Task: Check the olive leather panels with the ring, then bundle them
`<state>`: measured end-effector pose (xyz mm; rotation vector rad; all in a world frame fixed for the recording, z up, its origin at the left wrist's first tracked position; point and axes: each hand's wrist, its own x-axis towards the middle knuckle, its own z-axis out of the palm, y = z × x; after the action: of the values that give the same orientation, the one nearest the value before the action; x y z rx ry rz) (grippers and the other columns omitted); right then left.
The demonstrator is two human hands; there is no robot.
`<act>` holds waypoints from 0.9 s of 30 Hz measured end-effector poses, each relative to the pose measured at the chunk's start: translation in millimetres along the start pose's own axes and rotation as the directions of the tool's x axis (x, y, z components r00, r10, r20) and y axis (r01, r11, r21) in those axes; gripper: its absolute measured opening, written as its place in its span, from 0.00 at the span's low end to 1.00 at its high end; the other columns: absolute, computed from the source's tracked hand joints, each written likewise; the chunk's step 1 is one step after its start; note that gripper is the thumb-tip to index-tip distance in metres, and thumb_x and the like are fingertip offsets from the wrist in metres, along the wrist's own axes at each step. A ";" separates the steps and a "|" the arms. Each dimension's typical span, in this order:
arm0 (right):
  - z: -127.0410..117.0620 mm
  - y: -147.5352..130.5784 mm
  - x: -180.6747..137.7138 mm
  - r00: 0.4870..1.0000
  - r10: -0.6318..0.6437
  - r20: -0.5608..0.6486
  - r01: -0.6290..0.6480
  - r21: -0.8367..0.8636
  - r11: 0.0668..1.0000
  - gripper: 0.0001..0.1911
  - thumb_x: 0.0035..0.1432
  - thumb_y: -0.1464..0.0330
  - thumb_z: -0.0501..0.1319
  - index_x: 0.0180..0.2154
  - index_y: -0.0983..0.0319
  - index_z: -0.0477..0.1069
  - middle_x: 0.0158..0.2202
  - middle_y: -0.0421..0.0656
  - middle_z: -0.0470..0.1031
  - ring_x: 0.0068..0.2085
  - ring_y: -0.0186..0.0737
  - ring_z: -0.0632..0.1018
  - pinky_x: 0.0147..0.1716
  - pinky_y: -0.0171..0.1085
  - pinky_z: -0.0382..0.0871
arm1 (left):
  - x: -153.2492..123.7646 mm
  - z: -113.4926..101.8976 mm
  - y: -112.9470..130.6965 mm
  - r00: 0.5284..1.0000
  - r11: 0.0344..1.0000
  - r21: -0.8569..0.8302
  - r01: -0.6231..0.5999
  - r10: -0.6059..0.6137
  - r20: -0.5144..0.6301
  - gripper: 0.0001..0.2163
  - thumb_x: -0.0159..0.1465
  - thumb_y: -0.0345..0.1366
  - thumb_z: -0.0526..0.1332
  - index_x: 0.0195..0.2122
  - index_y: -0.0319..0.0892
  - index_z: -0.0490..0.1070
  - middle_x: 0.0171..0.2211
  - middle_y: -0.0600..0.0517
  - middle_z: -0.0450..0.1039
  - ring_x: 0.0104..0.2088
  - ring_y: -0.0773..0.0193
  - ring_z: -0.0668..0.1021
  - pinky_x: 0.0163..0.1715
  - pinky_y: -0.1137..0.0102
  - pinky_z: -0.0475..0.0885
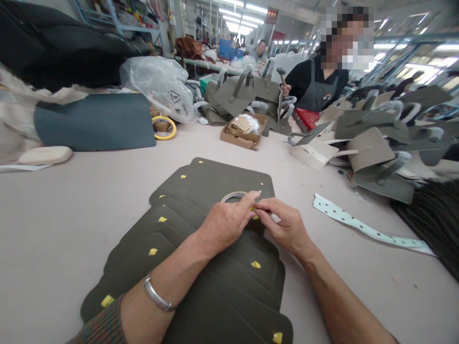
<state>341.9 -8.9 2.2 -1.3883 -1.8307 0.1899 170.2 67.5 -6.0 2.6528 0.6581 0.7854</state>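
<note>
Several dark olive panels (215,177) with rounded corners lie overlapped in a stepped stack in front of me. Small bits of yellow tape (153,252) dot their edges. Over the upper part of the stack, my left hand (229,220) is closed on a roll of tape (233,195), whose pale ring shows behind the fingers. The fingertips of my right hand (287,224) are pinched together right beside it, at a bit of yellow between the two hands. It looks like the tape's end, mostly hidden by the fingers.
Beyond the stack are a cardboard box (244,136) with gold pieces, a yellow tape roll (165,128) and a blue-grey sheet (96,122). Olive handbags (380,124) pile up at right, near a spotted strip (358,224). A co-worker (315,81) holds a hammer (282,76).
</note>
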 end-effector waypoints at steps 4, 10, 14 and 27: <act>3.9 -0.1 1.0 0.999 -0.048 0.002 0.048 -0.086 0.995 0.06 0.61 0.74 0.56 0.37 0.61 0.72 0.32 0.43 0.76 0.34 0.35 0.76 0.35 0.35 0.70 | 0.2 -2.1 2.5 0.999 1.000 -0.020 0.017 -0.016 0.032 0.18 0.67 0.32 0.55 0.57 0.43 0.56 0.49 0.49 0.75 0.43 0.61 0.80 0.38 0.70 0.76; 8.8 0.2 1.0 0.996 -0.052 -0.065 0.038 -0.208 0.977 0.05 0.58 0.74 0.57 0.31 0.62 0.70 0.25 0.40 0.73 0.26 0.32 0.73 0.27 0.31 0.66 | 0.6 -6.2 5.9 0.995 0.996 -0.054 0.064 -0.059 0.085 0.08 0.68 0.31 0.53 0.48 0.44 0.61 0.41 0.53 0.76 0.39 0.62 0.79 0.34 0.70 0.72; 8.0 -2.7 3.4 0.995 -0.036 -0.088 0.014 -0.244 0.970 0.05 0.56 0.74 0.57 0.29 0.63 0.71 0.24 0.40 0.73 0.24 0.31 0.73 0.26 0.30 0.65 | 2.8 -7.2 7.0 0.990 0.992 -0.009 0.123 -0.122 0.070 0.03 0.68 0.34 0.53 0.39 0.44 0.65 0.34 0.55 0.75 0.33 0.64 0.78 0.30 0.72 0.68; 4.7 8.7 18.5 0.712 0.699 -0.064 -0.637 0.359 0.682 0.09 0.49 0.64 0.64 0.26 0.64 0.72 0.17 0.37 0.71 0.18 0.32 0.73 0.19 0.31 0.68 | 0.3 -7.0 10.8 0.994 0.995 0.048 0.089 -0.085 -0.063 0.10 0.70 0.34 0.47 0.37 0.42 0.66 0.33 0.53 0.73 0.34 0.65 0.76 0.33 0.72 0.68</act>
<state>344.0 12.0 3.7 -1.7193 -0.9867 0.6715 170.0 59.5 4.1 2.6345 0.8142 0.8385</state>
